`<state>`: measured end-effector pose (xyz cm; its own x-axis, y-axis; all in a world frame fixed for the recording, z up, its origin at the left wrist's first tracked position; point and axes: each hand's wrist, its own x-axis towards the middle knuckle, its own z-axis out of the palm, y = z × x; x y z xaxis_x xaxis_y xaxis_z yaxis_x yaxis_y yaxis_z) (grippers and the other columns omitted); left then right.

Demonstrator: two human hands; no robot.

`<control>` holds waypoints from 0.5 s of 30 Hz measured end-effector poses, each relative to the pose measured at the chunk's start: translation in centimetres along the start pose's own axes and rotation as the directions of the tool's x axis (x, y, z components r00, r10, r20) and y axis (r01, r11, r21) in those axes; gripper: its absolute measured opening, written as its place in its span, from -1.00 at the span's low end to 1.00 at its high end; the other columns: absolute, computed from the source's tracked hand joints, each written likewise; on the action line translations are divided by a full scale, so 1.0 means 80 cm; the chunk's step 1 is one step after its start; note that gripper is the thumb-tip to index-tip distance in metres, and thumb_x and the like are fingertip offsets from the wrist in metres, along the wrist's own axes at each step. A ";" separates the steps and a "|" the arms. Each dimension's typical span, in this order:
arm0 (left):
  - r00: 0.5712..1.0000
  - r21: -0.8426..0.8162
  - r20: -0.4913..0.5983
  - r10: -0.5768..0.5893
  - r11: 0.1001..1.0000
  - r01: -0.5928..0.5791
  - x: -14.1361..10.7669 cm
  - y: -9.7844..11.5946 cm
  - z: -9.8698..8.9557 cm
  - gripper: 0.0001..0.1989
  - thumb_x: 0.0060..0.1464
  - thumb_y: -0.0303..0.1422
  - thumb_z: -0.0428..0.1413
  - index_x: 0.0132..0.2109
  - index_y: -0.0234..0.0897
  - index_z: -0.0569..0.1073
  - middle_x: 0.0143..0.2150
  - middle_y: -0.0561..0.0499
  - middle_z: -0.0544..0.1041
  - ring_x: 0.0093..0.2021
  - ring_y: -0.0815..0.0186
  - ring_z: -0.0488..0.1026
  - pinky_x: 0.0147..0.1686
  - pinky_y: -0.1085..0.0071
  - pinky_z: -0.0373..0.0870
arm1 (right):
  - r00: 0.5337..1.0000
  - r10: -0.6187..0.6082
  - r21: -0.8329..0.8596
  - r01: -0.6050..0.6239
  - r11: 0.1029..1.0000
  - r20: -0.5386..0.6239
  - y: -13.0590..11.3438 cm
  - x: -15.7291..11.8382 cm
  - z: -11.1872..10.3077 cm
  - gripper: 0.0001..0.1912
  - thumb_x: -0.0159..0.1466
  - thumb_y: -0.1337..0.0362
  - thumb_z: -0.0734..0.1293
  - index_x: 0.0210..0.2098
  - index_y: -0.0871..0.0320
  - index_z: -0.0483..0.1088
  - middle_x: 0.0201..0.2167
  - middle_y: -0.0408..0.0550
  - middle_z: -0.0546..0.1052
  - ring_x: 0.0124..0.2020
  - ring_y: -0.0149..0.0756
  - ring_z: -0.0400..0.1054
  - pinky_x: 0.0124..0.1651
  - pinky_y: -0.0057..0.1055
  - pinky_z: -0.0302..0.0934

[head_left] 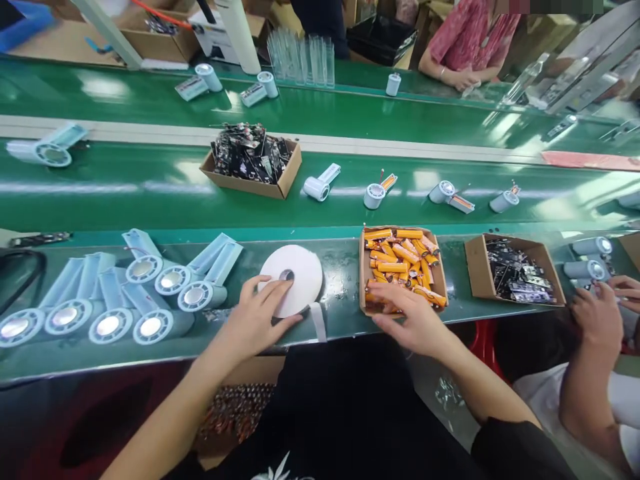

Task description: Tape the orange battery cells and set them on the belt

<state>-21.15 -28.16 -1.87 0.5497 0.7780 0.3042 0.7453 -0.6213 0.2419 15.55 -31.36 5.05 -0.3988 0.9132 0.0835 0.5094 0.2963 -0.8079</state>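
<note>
My left hand [257,313] lies over the left side of a roll of white tape [306,273]. Its fingers are spread, with the fingertips near the roll's core and the thumb at the lower edge. A loose tape end [318,323] hangs toward the table's front edge. On the other side, my right hand [413,320] reaches over the near rim of a cardboard box [362,280] of orange batteries [393,267]. Thumb and fingers are apart there, and no battery shows in the grasp; some fingertips are partly hidden among the batteries.
Several light-blue handheld fan bodies [150,327] lie at the left. Boxes of circuit boards stand on the belt [250,160] and at the right [520,270]. More fan parts [375,195] sit on the green conveyor [165,207]. A co-worker's hands [597,310] work at far right.
</note>
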 end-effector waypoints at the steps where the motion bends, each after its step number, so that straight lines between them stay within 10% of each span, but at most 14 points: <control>1: 0.995 -0.004 -0.098 0.017 1.000 -0.018 0.013 0.011 -0.003 -0.38 0.24 -0.14 0.32 0.34 -0.24 0.42 0.17 -0.28 0.62 0.32 -0.22 0.35 0.26 -0.17 0.47 | 0.993 0.092 0.089 -0.099 0.991 0.077 -0.006 0.006 0.011 -0.45 0.43 0.10 0.49 0.35 0.08 0.44 0.19 0.17 0.65 -0.04 -0.11 0.68 -0.13 -0.27 0.61; 4: 0.960 -0.033 -0.276 0.049 0.998 -0.060 0.043 0.043 -0.007 -0.47 0.25 -0.36 0.31 0.31 -0.14 0.40 0.15 -0.19 0.60 0.39 -0.17 0.31 0.36 -0.23 0.39 | 0.944 0.143 0.240 -0.219 0.946 0.298 -0.022 0.015 0.044 -0.61 0.46 0.07 0.47 0.18 0.13 0.55 -0.11 0.02 0.74 -0.33 -0.27 0.65 -0.30 -0.44 0.49; 7: 0.946 -0.176 -0.315 -0.079 0.984 0.024 0.055 0.050 0.000 -0.48 0.26 -0.37 0.29 0.31 -0.09 0.38 0.19 -0.15 0.56 0.38 -0.11 0.35 0.33 -0.21 0.45 | 0.897 -0.010 0.125 -0.051 0.991 0.442 -0.029 0.013 0.063 -0.75 0.55 0.23 0.35 -0.23 0.14 0.61 -0.41 -0.11 0.69 -0.40 -0.32 0.60 -0.25 -0.48 0.41; 10: 0.916 -0.402 -0.254 -0.311 0.895 0.192 0.052 0.040 0.011 -0.41 0.24 -0.22 0.32 0.34 -0.07 0.36 0.29 -0.15 0.45 0.36 -0.08 0.39 0.08 0.00 0.67 | 0.810 -0.064 -0.101 0.150 0.983 0.582 -0.021 0.013 0.049 -0.85 0.50 0.24 0.42 -0.18 0.13 0.62 -0.34 -0.09 0.70 -0.37 -0.27 0.61 -0.27 -0.45 0.39; 15: 0.917 -0.460 -0.234 -0.324 0.867 0.189 0.043 0.046 0.027 -0.38 0.25 -0.19 0.33 0.37 -0.06 0.35 0.33 -0.17 0.41 0.41 -0.07 0.34 0.08 0.06 0.68 | 0.986 0.011 -0.612 0.093 0.785 0.164 0.023 0.044 -0.023 -0.71 0.54 0.24 0.36 0.17 0.20 0.56 0.01 0.18 0.70 0.03 -0.02 0.59 0.11 -0.19 0.46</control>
<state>-15.69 -27.55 -1.94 0.1740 0.8926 0.4159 0.5772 -0.4346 0.6913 16.49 -27.12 4.94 -0.5130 0.8581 -0.0226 0.8297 0.4889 -0.2693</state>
